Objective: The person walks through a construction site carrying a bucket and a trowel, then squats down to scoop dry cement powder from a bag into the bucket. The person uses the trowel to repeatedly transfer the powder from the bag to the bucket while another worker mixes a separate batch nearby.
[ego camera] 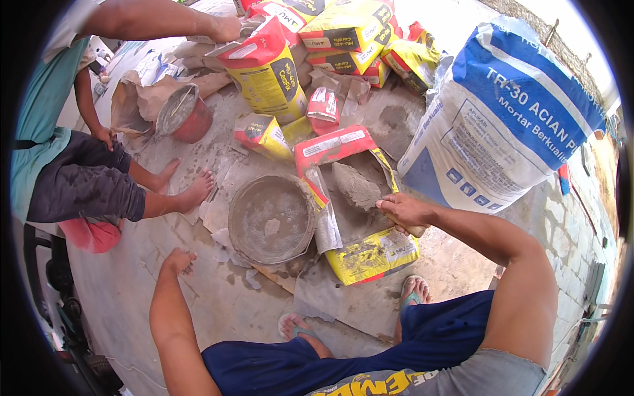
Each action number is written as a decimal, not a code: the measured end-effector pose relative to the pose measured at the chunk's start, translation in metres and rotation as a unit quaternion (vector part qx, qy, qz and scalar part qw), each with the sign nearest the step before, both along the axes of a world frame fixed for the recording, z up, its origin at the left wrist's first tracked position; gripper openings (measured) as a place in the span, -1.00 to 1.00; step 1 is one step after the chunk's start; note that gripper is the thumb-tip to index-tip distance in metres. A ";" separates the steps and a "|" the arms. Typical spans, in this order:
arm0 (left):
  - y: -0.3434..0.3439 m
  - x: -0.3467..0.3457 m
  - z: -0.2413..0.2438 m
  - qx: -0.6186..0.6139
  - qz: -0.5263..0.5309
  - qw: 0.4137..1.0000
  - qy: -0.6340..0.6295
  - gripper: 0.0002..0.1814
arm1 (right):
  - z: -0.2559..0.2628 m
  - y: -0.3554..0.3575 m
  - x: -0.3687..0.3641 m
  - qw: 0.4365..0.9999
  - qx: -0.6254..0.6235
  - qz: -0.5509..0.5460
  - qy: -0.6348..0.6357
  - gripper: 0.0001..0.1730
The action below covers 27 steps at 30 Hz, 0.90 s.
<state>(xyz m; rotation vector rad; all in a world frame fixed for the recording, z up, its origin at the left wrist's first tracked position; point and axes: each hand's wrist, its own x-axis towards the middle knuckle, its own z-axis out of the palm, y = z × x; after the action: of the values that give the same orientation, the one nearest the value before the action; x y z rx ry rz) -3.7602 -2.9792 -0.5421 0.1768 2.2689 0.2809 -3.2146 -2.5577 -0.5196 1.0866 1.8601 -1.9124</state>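
Note:
My right hand (pixel 403 213) grips the wooden handle of a trowel (pixel 421 230). A heap of grey mortar (pixel 354 185) covers the trowel's blade. The blade is over a cut-open red and yellow mortar bag (pixel 374 252) lying flat, with grey material inside. Left of that bag stands a round bucket (pixel 233 213) of wet grey mix with a pale lump at its middle. My left hand (pixel 179 261) hangs free above the floor, left of the bucket. Nothing shows in it, and its thumb is apart from the loosely curled fingers.
A tall blue and white mortar sack (pixel 495 123) stands at right. Several red and yellow bags (pixel 346 29) are piled at the back, near a red bucket (pixel 193 121). A barefoot person (pixel 84 173) is at left, one hand (pixel 225 29) on a bag. Cardboard (pixel 282 272) lies underfoot.

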 end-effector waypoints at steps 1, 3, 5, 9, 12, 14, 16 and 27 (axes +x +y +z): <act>0.004 0.002 -0.001 -0.005 -0.009 1.000 0.002 -0.67 | 0.005 0.003 0.003 1.000 0.005 0.000 -0.002 -0.60; 0.006 -0.002 -0.003 0.010 -0.004 1.000 -0.005 -0.68 | 0.010 0.008 0.006 1.000 0.006 0.006 -0.004 -0.60; 0.004 -0.006 -0.006 0.027 -0.005 1.000 -0.006 -0.68 | 0.015 0.011 0.007 1.000 0.001 0.021 -0.004 -0.59; 0.003 -0.012 -0.011 0.054 -0.017 0.998 -0.004 -0.69 | 0.027 0.012 0.007 1.000 -0.007 0.022 -0.012 -0.58; 0.009 -0.009 -0.010 0.061 -0.016 0.998 -0.012 -0.68 | 0.037 0.014 0.007 1.000 -0.024 0.007 -0.015 -0.57; 0.010 -0.007 -0.009 0.060 -0.018 0.998 -0.016 -0.67 | 0.045 0.016 0.005 0.999 -0.029 0.009 -0.012 -0.57; 0.005 -0.008 -0.004 0.055 -0.024 0.998 -0.015 -0.65 | 0.055 0.016 -0.001 1.000 -0.018 0.024 -0.007 -0.56; -0.001 -0.001 0.005 0.049 -0.012 0.999 -0.015 -0.63 | 0.099 -0.010 -0.074 0.991 -0.034 0.122 0.036 -0.57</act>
<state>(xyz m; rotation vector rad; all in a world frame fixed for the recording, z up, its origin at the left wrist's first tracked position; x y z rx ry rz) -3.7610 -2.9804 -0.5374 0.2493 2.2227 0.3800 -3.2889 -2.5678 -0.4203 0.7387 1.8545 -1.8790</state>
